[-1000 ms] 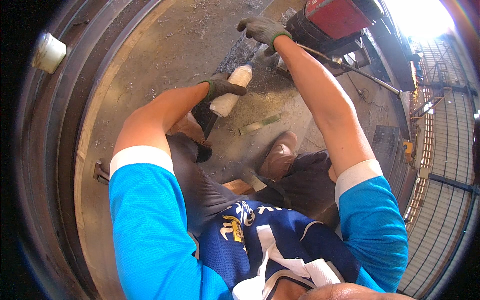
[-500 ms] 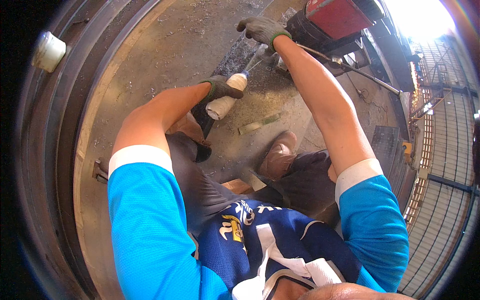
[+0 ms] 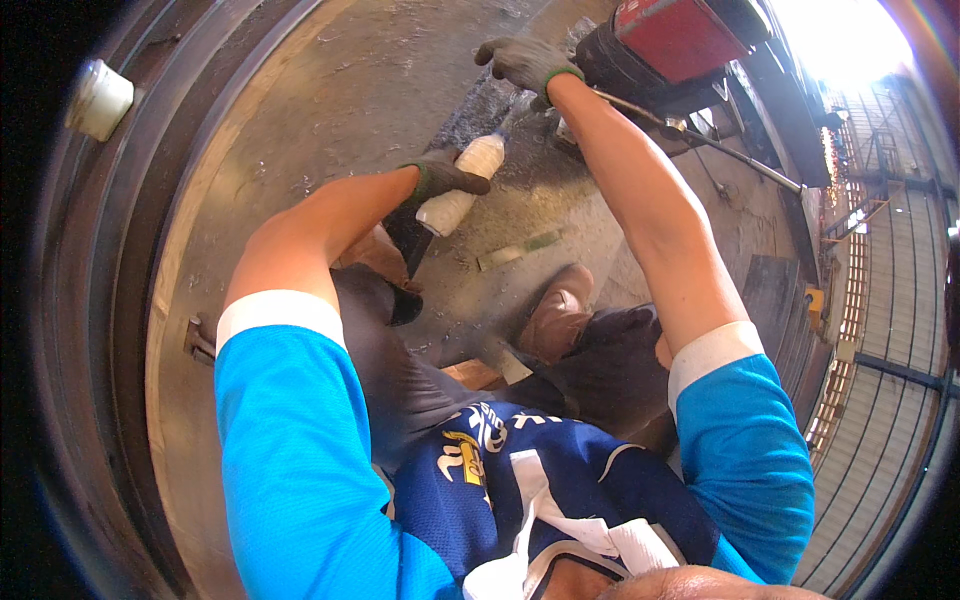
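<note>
Since half a second ago, the off-white wrapped bottle [image 3: 481, 157] has shifted slightly up and to the right, and the gloved left hand [image 3: 440, 177] has tilted along with it; the gloved right hand [image 3: 525, 62] has stayed where it was.

Head view: the bottle lies slantwise just above the centre of the frame, its narrow end toward the upper right and its blunt end toward the lower left. The left hand is closed around its middle, thumb laid across the front. At upper centre, the right hand reaches out with its fingers toward the left – whether they grip anything beneath, I cannot tell. Just right of that hand stands a red and black machine [image 3: 680, 38], and a long metal rod [image 3: 745, 158] slants down to the right below it.

Below the bottle, a flat pale strip [image 3: 518, 250] lies on the floor [image 3: 330, 110], above a brown boot [image 3: 562, 310]. A white tub [image 3: 103, 101] sits at upper left beside long dark beams [image 3: 90, 300], and a ribbed wall [image 3: 905, 320] fills the right edge – bright light burns out the corner above.
</note>
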A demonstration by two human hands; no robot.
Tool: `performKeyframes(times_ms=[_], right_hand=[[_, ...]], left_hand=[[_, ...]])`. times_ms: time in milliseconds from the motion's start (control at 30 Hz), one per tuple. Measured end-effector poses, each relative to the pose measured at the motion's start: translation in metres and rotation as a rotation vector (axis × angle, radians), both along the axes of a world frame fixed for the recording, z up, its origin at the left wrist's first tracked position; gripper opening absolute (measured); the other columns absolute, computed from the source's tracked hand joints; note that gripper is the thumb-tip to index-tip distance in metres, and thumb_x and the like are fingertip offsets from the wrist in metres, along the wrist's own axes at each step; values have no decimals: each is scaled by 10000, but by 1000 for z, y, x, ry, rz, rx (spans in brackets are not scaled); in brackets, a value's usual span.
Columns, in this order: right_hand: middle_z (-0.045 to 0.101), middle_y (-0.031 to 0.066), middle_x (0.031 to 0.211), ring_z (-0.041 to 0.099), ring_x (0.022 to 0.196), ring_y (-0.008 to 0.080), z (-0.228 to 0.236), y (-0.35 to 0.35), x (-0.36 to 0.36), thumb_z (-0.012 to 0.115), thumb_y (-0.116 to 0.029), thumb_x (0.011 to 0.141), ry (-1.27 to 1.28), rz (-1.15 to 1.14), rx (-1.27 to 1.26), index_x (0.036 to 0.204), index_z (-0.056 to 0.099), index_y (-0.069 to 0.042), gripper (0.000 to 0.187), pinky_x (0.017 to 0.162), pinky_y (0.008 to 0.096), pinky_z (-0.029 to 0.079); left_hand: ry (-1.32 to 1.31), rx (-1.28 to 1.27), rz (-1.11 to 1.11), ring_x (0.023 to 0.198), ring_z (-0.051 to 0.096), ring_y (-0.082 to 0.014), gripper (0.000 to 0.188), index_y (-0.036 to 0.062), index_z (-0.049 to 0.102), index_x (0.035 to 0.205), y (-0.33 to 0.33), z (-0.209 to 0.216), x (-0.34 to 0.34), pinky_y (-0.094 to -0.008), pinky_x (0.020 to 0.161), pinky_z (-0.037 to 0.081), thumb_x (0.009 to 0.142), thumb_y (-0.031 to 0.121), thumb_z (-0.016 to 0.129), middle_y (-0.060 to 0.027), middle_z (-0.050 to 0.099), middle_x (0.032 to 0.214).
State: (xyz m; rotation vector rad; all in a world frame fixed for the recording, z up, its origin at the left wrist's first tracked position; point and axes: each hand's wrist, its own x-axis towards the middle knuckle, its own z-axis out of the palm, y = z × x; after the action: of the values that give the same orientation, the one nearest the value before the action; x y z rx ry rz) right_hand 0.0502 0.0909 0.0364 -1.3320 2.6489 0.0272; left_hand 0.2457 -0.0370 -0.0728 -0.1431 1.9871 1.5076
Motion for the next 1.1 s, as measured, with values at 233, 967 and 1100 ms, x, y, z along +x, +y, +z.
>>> performKeyframes(times_ms=[233, 967, 1100], right_hand=[[690, 133, 1306, 662, 1186, 348, 3, -1, 7, 532, -297, 931, -11, -107, 31, 1265, 709, -207, 388, 976, 477, 523], [715, 63, 1269, 681, 1137, 282, 19, -2, 22, 546, -182, 917, -125, -202, 30, 1331, 671, -218, 434, 934, 446, 592], [690, 65, 1322, 663, 1190, 308, 6, 1, 13, 606, -179, 872, 27, -31, 71, 1315, 678, -211, 450, 1008, 424, 535]], left_hand=[[-125, 31, 37, 1057, 723, -295, 834, 10, 667, 1268, 7, -13, -7, -443, 921, 585, 650, 504, 933, -191, 721, 1190], [-44, -101, -68, 968, 742, -290, 799, 19, 688, 1233, 10, -38, -14, -431, 886, 596, 664, 533, 914, -179, 737, 1147], [-55, -121, -81, 955, 744, -289, 794, 21, 690, 1230, 6, -26, -10, -429, 882, 597, 668, 537, 911, -177, 739, 1143]])
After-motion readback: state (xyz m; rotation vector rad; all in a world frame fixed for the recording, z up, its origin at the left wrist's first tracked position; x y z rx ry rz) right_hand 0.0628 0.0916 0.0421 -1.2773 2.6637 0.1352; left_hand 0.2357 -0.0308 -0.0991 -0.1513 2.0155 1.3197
